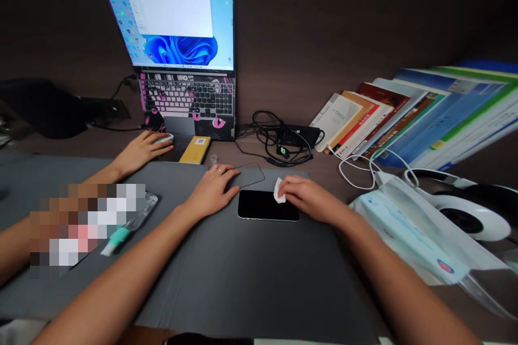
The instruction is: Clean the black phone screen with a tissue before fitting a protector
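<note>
A black smartphone (259, 206) lies flat, screen up, on the dark grey desk mat (259, 275). Between the fingertips of my right hand (309, 197) is a folded white wipe (278, 191), over the phone's upper right part. My left hand (214, 190) rests on the mat with its fingers apart. Its thumb is at the phone's upper left corner, and whether it touches the phone I cannot tell. Beside its fingertips, behind the phone, lies a thin clear sheet with a dark outline (253, 174), which looks like a screen protector.
Another person's hand (140, 148) covers a mouse (165, 139) on the left. Behind stands an open laptop (186, 91), with a yellow box (196, 150) before it. Cables (279, 143), leaning books (429, 113), a tissue pack (404, 232) and headphones (473, 215) occupy the right.
</note>
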Demonstrator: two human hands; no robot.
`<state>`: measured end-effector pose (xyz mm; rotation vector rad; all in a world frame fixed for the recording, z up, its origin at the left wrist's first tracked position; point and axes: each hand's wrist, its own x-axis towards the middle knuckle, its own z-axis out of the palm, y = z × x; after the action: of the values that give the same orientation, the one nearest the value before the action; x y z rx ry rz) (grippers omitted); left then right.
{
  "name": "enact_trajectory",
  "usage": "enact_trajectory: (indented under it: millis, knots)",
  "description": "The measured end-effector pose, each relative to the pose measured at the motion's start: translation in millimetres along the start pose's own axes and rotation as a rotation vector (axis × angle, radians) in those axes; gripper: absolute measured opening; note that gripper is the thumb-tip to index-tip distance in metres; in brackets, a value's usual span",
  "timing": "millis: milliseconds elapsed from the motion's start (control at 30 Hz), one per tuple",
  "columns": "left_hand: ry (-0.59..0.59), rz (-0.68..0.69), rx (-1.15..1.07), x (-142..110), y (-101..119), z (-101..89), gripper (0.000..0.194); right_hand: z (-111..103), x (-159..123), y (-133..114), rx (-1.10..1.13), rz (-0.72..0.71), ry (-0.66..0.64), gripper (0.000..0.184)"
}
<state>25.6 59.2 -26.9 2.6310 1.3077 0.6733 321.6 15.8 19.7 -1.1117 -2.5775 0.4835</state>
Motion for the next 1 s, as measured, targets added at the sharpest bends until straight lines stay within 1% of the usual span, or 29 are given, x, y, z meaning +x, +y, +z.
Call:
enact_trajectory:
  millis: [100, 200, 333, 500, 600, 733, 833, 933, 1000]
  knots:
    - [0.000, 0.005, 0.013, 0, 1, -0.8, 0.039, 15, 9, -9, -0.034, -0.072, 0.044, 0.026]
    - [0.003, 0.005, 0.022, 2, 1, -3.3, 0.039, 24, 19, -21, -0.026, -0.132, 0.016, 0.028]
    - [-0.009, -0.019, 0.006, 4, 1, -7.7, 0.044, 30, 33, -34, -0.051, -0.171, -0.044, 0.034]
    - [0.004, -0.064, -0.044, 6, 1, -8.3, 0.051, 33, 38, -40, -0.064, -0.211, -0.058, 0.032]
    - [0.022, -0.089, -0.049, 6, 0, -6.3, 0.056, 29, 32, -43, -0.031, -0.212, -0.104, 0.030]
    - [0.047, -0.112, -0.036, 4, 0, -4.8, 0.057, 15, 20, -42, 0.078, -0.184, -0.187, 0.027]
    - [0.062, -0.140, -0.007, 2, 2, -5.9, 0.052, -1, 8, -35, 0.168, -0.105, -0.260, 0.021]
    - [0.064, -0.185, 0.023, -1, 5, -8.1, 0.050, -16, -4, -26, 0.252, -0.024, -0.334, 0.022]
    - [0.067, -0.201, 0.037, -3, 7, -9.1, 0.049, -22, -10, -19, 0.282, 0.001, -0.338, 0.023]
